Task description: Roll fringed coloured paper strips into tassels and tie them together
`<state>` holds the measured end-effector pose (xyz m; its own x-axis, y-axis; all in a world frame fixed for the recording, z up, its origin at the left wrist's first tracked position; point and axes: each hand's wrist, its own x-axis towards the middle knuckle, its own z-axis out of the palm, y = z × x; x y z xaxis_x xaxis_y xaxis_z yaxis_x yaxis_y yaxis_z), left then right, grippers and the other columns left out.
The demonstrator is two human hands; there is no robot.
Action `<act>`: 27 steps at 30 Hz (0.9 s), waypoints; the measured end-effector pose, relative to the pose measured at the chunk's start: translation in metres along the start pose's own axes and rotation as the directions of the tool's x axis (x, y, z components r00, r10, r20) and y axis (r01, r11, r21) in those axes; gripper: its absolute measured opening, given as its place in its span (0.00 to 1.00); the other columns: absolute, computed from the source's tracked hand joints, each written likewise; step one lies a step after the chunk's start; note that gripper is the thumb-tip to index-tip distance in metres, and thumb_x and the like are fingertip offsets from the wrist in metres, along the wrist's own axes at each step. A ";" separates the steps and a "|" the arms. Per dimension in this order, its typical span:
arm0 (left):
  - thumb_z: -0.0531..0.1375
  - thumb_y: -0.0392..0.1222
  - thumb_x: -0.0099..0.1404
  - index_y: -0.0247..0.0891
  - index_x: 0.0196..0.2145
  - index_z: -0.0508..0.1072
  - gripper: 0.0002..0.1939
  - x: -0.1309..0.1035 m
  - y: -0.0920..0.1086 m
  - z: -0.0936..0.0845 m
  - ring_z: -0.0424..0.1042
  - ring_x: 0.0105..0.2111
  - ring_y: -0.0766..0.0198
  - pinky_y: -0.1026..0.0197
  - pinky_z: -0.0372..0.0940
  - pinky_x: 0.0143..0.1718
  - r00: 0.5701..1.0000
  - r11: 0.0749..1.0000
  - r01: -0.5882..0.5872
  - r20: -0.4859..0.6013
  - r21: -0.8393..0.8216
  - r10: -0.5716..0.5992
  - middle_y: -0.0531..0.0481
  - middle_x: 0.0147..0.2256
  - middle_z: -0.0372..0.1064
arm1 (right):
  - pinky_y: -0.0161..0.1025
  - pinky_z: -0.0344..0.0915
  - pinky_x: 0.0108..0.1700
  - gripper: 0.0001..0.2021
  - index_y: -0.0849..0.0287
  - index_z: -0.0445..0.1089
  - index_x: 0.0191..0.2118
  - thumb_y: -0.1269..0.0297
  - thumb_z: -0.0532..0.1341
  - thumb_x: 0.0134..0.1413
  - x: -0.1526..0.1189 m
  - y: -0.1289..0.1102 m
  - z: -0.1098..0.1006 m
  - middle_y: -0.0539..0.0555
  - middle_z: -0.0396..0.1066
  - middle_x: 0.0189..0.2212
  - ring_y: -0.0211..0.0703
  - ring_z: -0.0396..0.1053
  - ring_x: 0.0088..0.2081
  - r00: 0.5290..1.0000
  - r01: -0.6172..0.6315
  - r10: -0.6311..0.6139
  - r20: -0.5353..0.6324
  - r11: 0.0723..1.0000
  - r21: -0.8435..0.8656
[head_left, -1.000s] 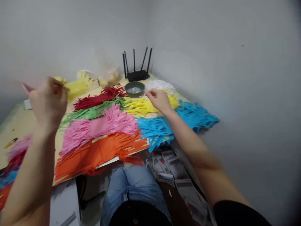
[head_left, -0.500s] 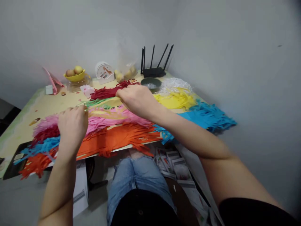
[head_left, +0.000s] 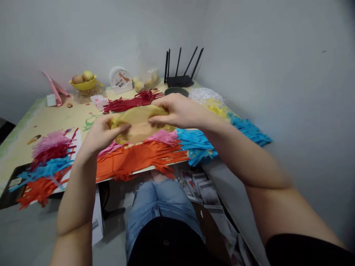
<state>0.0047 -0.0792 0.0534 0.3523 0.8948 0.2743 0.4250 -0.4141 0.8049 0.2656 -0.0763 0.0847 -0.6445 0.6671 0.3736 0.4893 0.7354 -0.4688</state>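
Between my two hands a yellow translucent sheet (head_left: 135, 120) is stretched. Its left edge is gripped by my left hand (head_left: 102, 133), thumb across the front; the right part is pinched in my right hand (head_left: 173, 111). Beneath it on the table lie an orange fringed strip (head_left: 133, 159) and pink fringe (head_left: 163, 136), partly hidden by the sheet. Dark red fringe (head_left: 130, 103) lies behind the sheet. Blue fringe (head_left: 196, 142) is below my right forearm. Left of my left hand are pink, dark red, blue and orange fringe ends (head_left: 50, 162).
Along the wall stand a black router (head_left: 180, 81), a dark green bowl (head_left: 176, 91), a white holder (head_left: 121, 81), a yellow fruit bowl (head_left: 86, 84) and a pink stand (head_left: 55, 90). White strips (head_left: 206, 95) and yellow fringe (head_left: 217, 108) lie on the right.
The yellow sheet is now spread flat between my hands, where before it was a narrow, slack band. My left hand has moved right, my right hand slightly right, and both thumbs now show.
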 end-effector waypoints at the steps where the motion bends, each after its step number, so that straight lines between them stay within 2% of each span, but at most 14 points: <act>1: 0.67 0.49 0.56 0.36 0.32 0.77 0.13 -0.003 -0.003 0.000 0.72 0.26 0.63 0.64 0.67 0.27 0.999 0.999 0.012 -0.033 -0.043 -0.014 0.48 0.28 0.75 | 0.33 0.58 0.32 0.11 0.62 0.70 0.31 0.59 0.60 0.59 -0.002 0.002 0.003 0.47 0.69 0.26 0.33 0.64 0.28 1.000 -0.014 0.014 -0.024 0.999 0.032; 5: 0.67 0.48 0.56 0.38 0.37 0.78 0.14 -0.010 -0.009 0.003 0.72 0.26 0.65 0.66 0.68 0.26 0.984 0.984 0.023 -0.169 -0.178 -0.053 0.49 0.31 0.75 | 0.33 0.61 0.36 0.08 0.62 0.70 0.38 0.63 0.58 0.59 -0.008 0.006 0.018 0.49 0.71 0.32 0.36 0.67 0.34 0.984 0.008 0.022 -0.176 0.986 0.167; 8: 0.64 0.46 0.56 0.39 0.40 0.79 0.15 -0.012 -0.011 0.003 0.74 0.29 0.63 0.64 0.70 0.29 0.978 0.977 0.027 -0.197 -0.210 -0.069 0.48 0.33 0.76 | 0.34 0.64 0.38 0.11 0.62 0.72 0.43 0.66 0.56 0.58 -0.012 0.007 0.024 0.51 0.73 0.37 0.37 0.69 0.37 0.977 0.050 0.008 -0.215 0.963 0.264; 10: 0.62 0.46 0.55 0.39 0.37 0.80 0.13 -0.014 -0.010 0.002 0.74 0.29 0.62 0.62 0.71 0.29 0.978 0.981 0.045 -0.190 -0.191 -0.081 0.47 0.33 0.76 | 0.34 0.65 0.39 0.13 0.61 0.73 0.43 0.69 0.54 0.56 -0.015 0.009 0.024 0.51 0.74 0.37 0.37 0.69 0.37 0.979 0.055 0.005 -0.205 0.957 0.285; 13: 0.60 0.44 0.51 0.40 0.27 0.78 0.09 -0.015 -0.008 0.002 0.74 0.27 0.61 0.61 0.69 0.25 0.978 0.981 0.062 -0.186 -0.182 -0.097 0.46 0.30 0.75 | 0.37 0.67 0.42 0.15 0.60 0.76 0.39 0.72 0.52 0.54 -0.019 0.011 0.022 0.52 0.75 0.37 0.39 0.71 0.40 0.981 0.065 -0.013 -0.196 0.964 0.258; 16: 0.58 0.41 0.49 0.41 0.21 0.75 0.06 -0.017 -0.007 0.001 0.73 0.26 0.61 0.61 0.67 0.24 0.983 0.985 0.026 -0.175 -0.173 -0.057 0.46 0.28 0.74 | 0.40 0.68 0.47 0.16 0.58 0.78 0.36 0.71 0.52 0.56 -0.022 0.010 0.017 0.52 0.75 0.40 0.40 0.72 0.43 0.982 0.091 -0.054 -0.181 0.975 0.201; 19: 0.58 0.39 0.51 0.41 0.25 0.78 0.07 -0.019 -0.010 -0.005 0.74 0.29 0.59 0.59 0.68 0.27 0.993 0.987 -0.025 -0.121 -0.160 0.006 0.45 0.30 0.75 | 0.41 0.68 0.48 0.15 0.55 0.80 0.39 0.67 0.54 0.59 -0.023 0.010 0.009 0.51 0.74 0.44 0.40 0.72 0.45 0.989 0.085 -0.063 -0.132 0.983 0.165; 21: 0.59 0.43 0.54 0.41 0.30 0.80 0.10 -0.019 -0.011 -0.011 0.75 0.33 0.56 0.56 0.71 0.31 0.999 0.986 -0.042 -0.030 -0.161 0.038 0.44 0.34 0.76 | 0.40 0.67 0.48 0.15 0.54 0.80 0.42 0.63 0.55 0.61 -0.024 0.010 0.004 0.51 0.74 0.45 0.40 0.72 0.47 0.995 0.074 -0.062 -0.083 0.986 0.152; 23: 0.58 0.49 0.59 0.41 0.32 0.80 0.14 -0.018 -0.010 -0.013 0.75 0.36 0.54 0.54 0.72 0.37 0.996 0.990 -0.071 0.039 -0.118 0.076 0.43 0.36 0.76 | 0.40 0.67 0.48 0.15 0.55 0.80 0.42 0.59 0.56 0.63 -0.025 0.010 0.001 0.51 0.74 0.46 0.40 0.72 0.46 0.995 0.084 -0.076 -0.060 0.988 0.133; 24: 0.58 0.52 0.61 0.41 0.32 0.80 0.15 -0.018 -0.008 -0.013 0.75 0.37 0.54 0.54 0.72 0.39 0.995 0.994 -0.092 0.039 -0.066 0.095 0.43 0.36 0.76 | 0.40 0.67 0.47 0.15 0.56 0.80 0.40 0.57 0.56 0.63 -0.025 0.010 0.001 0.51 0.75 0.45 0.40 0.72 0.45 0.994 0.093 -0.086 -0.064 0.989 0.118; 27: 0.63 0.51 0.61 0.40 0.30 0.77 0.12 -0.018 -0.001 -0.005 0.74 0.34 0.58 0.57 0.71 0.39 0.988 0.983 -0.133 -0.065 0.130 0.142 0.47 0.32 0.75 | 0.39 0.68 0.45 0.14 0.57 0.78 0.36 0.56 0.58 0.64 -0.023 0.006 0.007 0.51 0.75 0.39 0.39 0.72 0.41 0.989 0.100 -0.090 -0.121 0.992 0.079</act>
<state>-0.0064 -0.0936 0.0507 0.3539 0.8359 0.4196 0.4791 -0.5473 0.6863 0.2792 -0.0881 0.0681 -0.6100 0.6080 0.5081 0.3748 0.7864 -0.4910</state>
